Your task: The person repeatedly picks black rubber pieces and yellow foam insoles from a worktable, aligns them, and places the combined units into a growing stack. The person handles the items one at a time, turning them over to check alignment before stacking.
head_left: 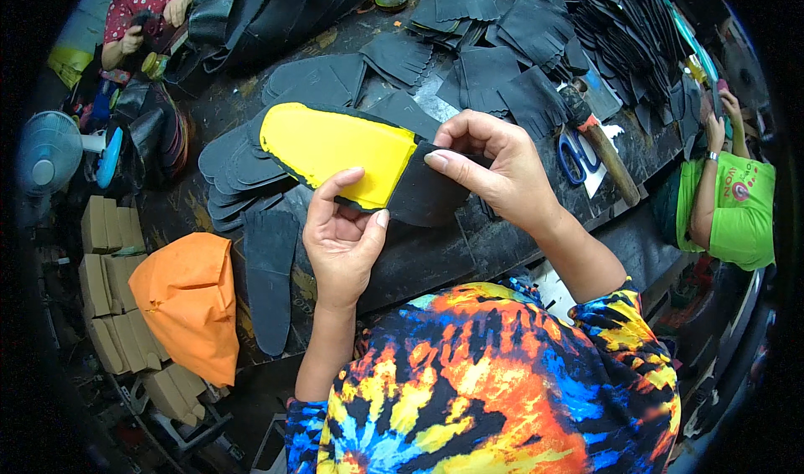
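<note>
A long sole-shaped piece (331,147), bright yellow on its rounded part with a thin black border, is held up above the table between my two hands. Its other end is plain black and looks like leather or fabric. My left hand (343,244) grips the lower edge, thumb and forefinger at the yellow side. With thumb and fingers, my right hand (494,168) pinches the upper corner of the black end. Beneath and left of it lie stacked black sole-shaped pieces (239,160). One long black piece (270,277) lies nearer me.
Fringed black pieces (536,26) are piled at the back right. A hammer (607,151) and blue-handled scissors (576,157) lie at the right. An orange cloth (191,298) is at the left edge, near a fan (50,151). People sit at far left and right.
</note>
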A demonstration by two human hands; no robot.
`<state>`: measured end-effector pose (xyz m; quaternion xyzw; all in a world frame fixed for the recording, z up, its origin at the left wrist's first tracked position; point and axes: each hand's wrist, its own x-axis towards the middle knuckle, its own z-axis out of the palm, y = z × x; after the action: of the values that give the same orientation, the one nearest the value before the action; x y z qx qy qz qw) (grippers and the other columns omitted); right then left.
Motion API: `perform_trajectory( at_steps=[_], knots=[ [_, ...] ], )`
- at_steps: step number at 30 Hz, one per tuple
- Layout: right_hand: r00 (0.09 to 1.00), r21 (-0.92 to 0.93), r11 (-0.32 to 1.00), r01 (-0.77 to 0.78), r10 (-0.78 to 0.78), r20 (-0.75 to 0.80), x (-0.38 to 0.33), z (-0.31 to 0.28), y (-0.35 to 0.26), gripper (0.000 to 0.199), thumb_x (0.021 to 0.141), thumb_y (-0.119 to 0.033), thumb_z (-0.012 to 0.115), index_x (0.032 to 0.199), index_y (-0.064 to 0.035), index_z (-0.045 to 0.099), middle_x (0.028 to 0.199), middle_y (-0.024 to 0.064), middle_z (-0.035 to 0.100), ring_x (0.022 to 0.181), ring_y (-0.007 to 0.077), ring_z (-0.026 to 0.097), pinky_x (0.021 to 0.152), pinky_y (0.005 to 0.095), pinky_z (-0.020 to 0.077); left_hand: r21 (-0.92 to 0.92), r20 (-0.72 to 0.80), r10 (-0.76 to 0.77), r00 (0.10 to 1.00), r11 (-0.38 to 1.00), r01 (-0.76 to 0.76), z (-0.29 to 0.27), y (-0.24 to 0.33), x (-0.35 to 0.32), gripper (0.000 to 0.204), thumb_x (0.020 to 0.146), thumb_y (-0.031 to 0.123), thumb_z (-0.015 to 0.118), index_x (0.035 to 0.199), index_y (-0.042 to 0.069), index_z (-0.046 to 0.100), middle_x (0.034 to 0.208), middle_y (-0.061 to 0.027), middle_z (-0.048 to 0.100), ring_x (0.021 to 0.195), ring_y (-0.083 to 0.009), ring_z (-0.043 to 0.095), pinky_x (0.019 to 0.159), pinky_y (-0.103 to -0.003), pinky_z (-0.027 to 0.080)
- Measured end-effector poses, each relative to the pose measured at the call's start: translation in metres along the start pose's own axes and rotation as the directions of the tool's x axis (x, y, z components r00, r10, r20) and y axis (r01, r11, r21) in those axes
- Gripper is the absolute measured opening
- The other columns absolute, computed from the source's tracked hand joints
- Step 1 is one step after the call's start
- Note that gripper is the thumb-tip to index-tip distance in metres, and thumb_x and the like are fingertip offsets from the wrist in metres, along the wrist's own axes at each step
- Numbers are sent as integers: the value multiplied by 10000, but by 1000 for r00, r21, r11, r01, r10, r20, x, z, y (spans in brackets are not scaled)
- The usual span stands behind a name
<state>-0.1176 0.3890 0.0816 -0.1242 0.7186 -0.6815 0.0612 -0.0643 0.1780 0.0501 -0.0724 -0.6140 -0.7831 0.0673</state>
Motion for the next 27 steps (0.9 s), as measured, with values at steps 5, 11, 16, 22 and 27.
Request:
perform_trajectory(
  at_steps=[5,11,16,22,27],
  knots=[
    [1000,14,1000,-1,2,-5,1,-1,1,158,896,-118,754,967,-21,652,852,-40,613,751,13,541,659,175,442,9,8,-1,1000,1000,1,-1,0,-1,530,848,-163,624,1342,-26,489,1266,-112,552,1131,-153,603,972,-272,533],
    [1000,-9,1000,6,-6,-7,2,-1,1,162,893,-127,760,959,-24,653,848,-43,611,750,14,542,661,174,446,-12,13,4,1000,1000,-4,0,1,-1,526,848,-161,626,1338,-25,493,1261,-111,555,1133,-153,603,969,-273,536],
    [1000,-12,1000,5,-6,-8,1,-2,2,163,895,-129,760,963,-26,654,850,-40,612,752,16,547,665,170,452,7,17,6,1000,1000,-6,0,2,-1,525,844,-161,628,1332,-23,497,1255,-109,559,1132,-151,603,971,-274,537],
    [1000,5,1000,4,-4,-14,2,0,4,148,900,-112,750,970,-23,655,850,-39,608,755,17,547,673,166,451,16,24,21,999,1000,-21,-1,3,-2,524,841,-161,631,1328,-20,502,1247,-103,560,1123,-143,603,956,-265,536],
    [999,-30,999,20,-19,33,1,-2,6,167,916,-110,727,1019,-2,652,861,-44,597,765,21,541,682,175,447,7,37,3,999,1000,-4,-1,5,-2,516,844,-159,626,1326,-22,502,1241,-100,562,1121,-142,604,954,-263,531]
  ],
)
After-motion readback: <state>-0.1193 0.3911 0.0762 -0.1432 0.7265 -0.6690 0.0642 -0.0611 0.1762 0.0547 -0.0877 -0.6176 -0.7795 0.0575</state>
